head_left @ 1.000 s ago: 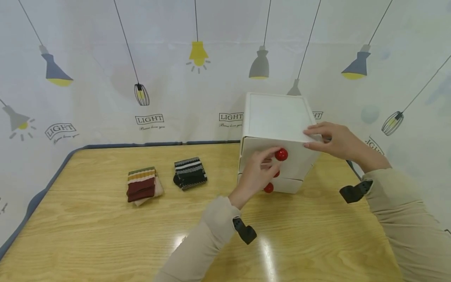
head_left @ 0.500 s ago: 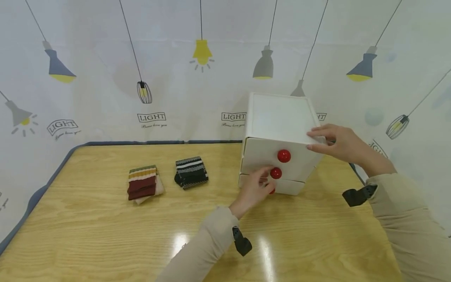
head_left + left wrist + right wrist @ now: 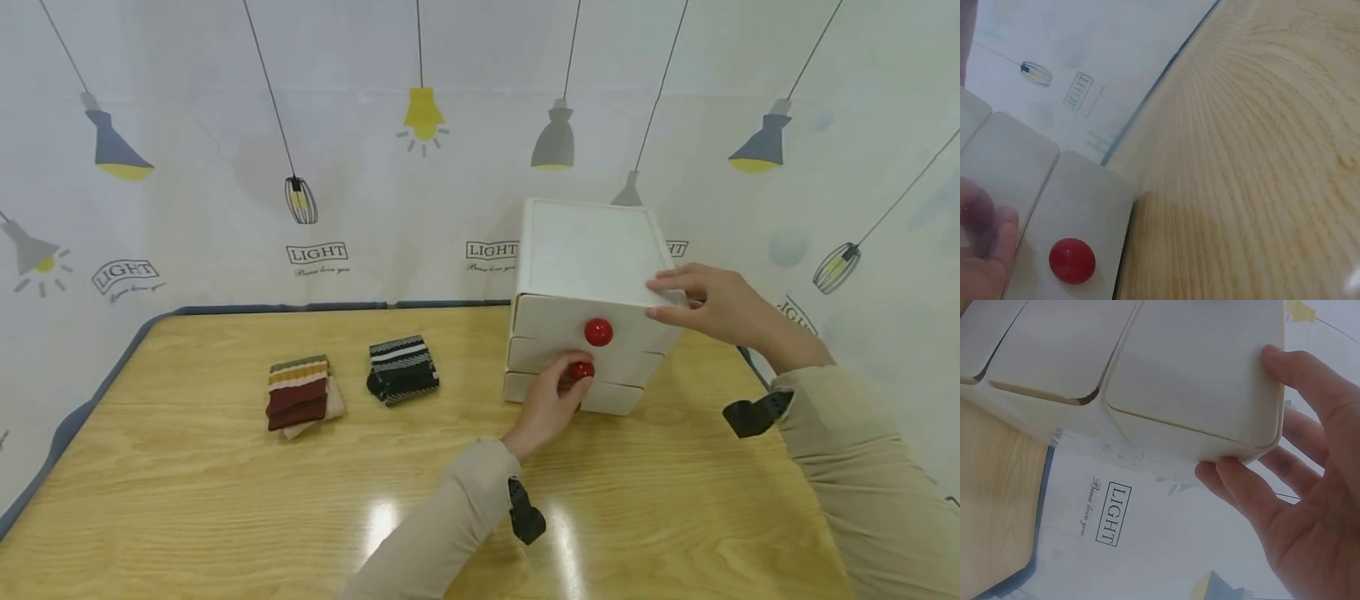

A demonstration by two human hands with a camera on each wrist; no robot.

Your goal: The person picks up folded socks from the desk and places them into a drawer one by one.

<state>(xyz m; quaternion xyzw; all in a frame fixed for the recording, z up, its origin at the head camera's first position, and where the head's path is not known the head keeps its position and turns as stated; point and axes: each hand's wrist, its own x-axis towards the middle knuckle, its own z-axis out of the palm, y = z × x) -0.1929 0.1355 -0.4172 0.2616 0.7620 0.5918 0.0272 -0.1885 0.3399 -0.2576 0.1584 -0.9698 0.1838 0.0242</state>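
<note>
A white three-drawer box (image 3: 585, 246) stands at the back right of the table, a round red knob on each drawer. Thumb and fingers of my left hand (image 3: 542, 410) pinch the middle knob (image 3: 582, 370). Above it the top knob (image 3: 598, 332) is free; the bottom knob (image 3: 1072, 260) shows fully in the left wrist view. My right hand (image 3: 716, 302) holds the box's upper right front corner, with its fingers spread around the edges. In the right wrist view, dark gaps line the edge of the middle drawer front (image 3: 1063, 347).
Left of the box lie folded black-and-white patterned socks (image 3: 402, 369). Farther left are folded maroon socks with striped cuffs (image 3: 303, 392), a pale pair showing beneath. Behind the wooden table (image 3: 247, 508) hangs a lamp-printed cloth (image 3: 225, 125).
My left hand has gone down from the top knob to the middle one and now pinches it. A seam now shows between the top and middle drawer fronts. The right hand stays on the corner.
</note>
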